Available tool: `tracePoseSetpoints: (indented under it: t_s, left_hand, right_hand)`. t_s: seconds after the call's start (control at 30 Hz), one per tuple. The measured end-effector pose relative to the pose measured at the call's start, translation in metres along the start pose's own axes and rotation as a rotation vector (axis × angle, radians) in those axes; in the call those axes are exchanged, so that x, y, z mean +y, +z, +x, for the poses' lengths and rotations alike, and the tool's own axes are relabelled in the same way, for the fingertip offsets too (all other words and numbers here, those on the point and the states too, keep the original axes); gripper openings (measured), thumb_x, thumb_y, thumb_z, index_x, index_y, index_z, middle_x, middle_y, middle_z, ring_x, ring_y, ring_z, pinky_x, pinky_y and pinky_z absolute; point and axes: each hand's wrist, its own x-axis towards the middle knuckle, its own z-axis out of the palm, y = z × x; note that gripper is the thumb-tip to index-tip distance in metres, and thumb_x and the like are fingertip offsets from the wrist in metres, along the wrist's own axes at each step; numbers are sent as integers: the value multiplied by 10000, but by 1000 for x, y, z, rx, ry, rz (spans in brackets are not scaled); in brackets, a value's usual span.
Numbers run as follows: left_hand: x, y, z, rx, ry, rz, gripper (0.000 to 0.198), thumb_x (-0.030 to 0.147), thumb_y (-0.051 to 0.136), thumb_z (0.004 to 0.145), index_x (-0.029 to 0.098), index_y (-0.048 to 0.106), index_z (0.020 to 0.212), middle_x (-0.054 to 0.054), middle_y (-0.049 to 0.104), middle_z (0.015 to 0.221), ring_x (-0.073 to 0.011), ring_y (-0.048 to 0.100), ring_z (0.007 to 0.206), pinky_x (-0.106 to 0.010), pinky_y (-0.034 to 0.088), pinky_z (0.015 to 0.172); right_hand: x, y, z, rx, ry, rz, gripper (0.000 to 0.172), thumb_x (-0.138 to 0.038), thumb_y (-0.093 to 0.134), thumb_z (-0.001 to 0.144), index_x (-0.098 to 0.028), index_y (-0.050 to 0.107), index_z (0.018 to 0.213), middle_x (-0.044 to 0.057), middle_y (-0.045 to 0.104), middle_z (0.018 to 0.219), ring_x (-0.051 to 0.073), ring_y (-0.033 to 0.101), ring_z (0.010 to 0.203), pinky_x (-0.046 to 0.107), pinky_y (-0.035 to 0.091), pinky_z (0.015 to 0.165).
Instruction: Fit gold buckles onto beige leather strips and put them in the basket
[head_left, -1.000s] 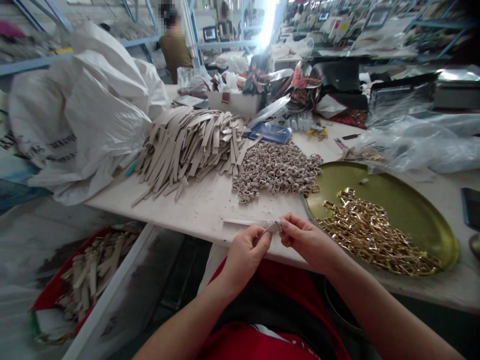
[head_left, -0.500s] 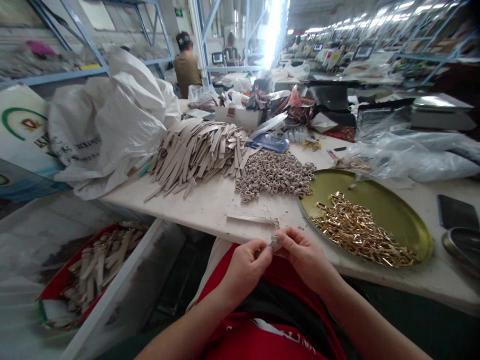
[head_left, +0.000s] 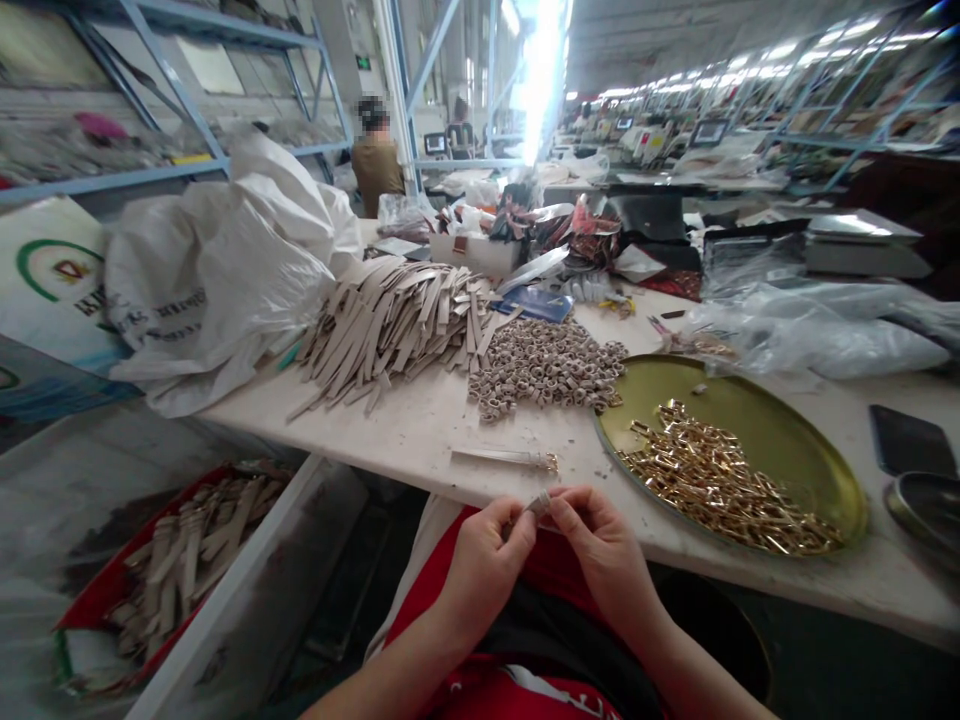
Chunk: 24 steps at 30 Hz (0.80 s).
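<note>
Just in front of the table edge, my left hand is closed, its thumb and fingers pinching a short grey-beige strap. The strap's end sticks up between my hands; the rest is hidden in the palm. My right hand is closed too, thumb and forefinger pinched at that same end. Beyond them a flat strap with a gold buckle lies along the table. Behind it are a heap of small grey-beige loops and a big pile of loose straps.
A round gold tray at the right holds many gold buckles. Farther right lie a dark phone-like slab and a metal bowl. A red-lined bin of straps stands lower left, below a white sack. A person is in the background.
The view has tipped up slightly, so everything sits lower. My right fingers have shifted on the strap's end, which now shows more between my hands.
</note>
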Motion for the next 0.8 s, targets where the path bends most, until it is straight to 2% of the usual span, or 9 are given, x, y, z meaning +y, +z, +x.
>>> tracePoseSetpoints:
  t_s: [0.1, 0.2, 0.3, 0.37, 0.43, 0.5, 0.67, 0.8]
  left_hand:
    - [0, -2, 3, -71, 41, 73, 260, 311, 422, 855, 152, 492, 661, 48, 385, 573, -79, 339, 543, -211, 256, 510]
    - [0, -3, 9, -154, 49, 141, 256, 296, 418, 856, 150, 509, 667, 43, 404, 580, -84, 352, 552, -215, 262, 518]
    - [1, 0, 15, -140, 48, 156, 263, 297, 397, 866, 151, 506, 675, 34, 438, 595, -92, 379, 569, -215, 286, 532]
    - [2, 2, 17, -140, 47, 144, 200, 281, 409, 857, 152, 522, 755, 21, 494, 650, -101, 424, 604, -213, 322, 558]
    - [2, 2, 19, -166, 23, 113, 141, 215, 425, 831, 151, 513, 921, 8, 542, 723, -111, 474, 643, -213, 362, 589]
    - [3, 1, 20, -188, -1, 77, 248, 144, 410, 805, 148, 451, 1049, -4, 570, 772, -117, 514, 674, -216, 392, 618]
    - [1, -4, 29, -173, -37, 60, 239, 151, 409, 814, 159, 415, 1053, -1, 599, 752, -111, 526, 648, -210, 394, 595]
    - [-6, -6, 37, -192, -105, 2, 237, 228, 493, 807, 167, 422, 1024, 24, 574, 698, -100, 521, 607, -200, 390, 564]
  right_hand:
    - [1, -4, 4, -41, 65, 20, 330, -481, 722, 641, -180, 599, 701, -13, 599, 661, 126, 531, 620, 251, 446, 608]
    - [0, -9, 9, -131, 206, 110, 342, -437, 770, 592, -183, 616, 764, -23, 615, 688, 118, 545, 634, 244, 449, 630]
    - [-2, -13, 14, -204, 290, 164, 343, -425, 774, 592, -181, 635, 790, -18, 634, 711, 115, 558, 651, 241, 450, 650]
    - [-2, -16, 17, -193, 278, 168, 322, -421, 762, 615, -182, 633, 790, -19, 638, 714, 116, 563, 664, 241, 449, 662]
    - [1, -19, 21, -172, 254, 139, 303, -409, 752, 638, -182, 633, 799, -24, 631, 704, 109, 555, 652, 230, 439, 647]
    - [4, -20, 22, -177, 260, 130, 291, -408, 737, 660, -183, 628, 810, -32, 616, 679, 100, 537, 617, 222, 427, 611]
    - [9, -18, 21, -271, 284, 195, 289, -435, 701, 699, -195, 624, 841, -14, 634, 718, 130, 561, 671, 253, 444, 653]
    - [11, -23, 25, -257, 286, 242, 323, -506, 596, 773, -189, 639, 813, -4, 620, 670, 118, 538, 633, 242, 439, 633]
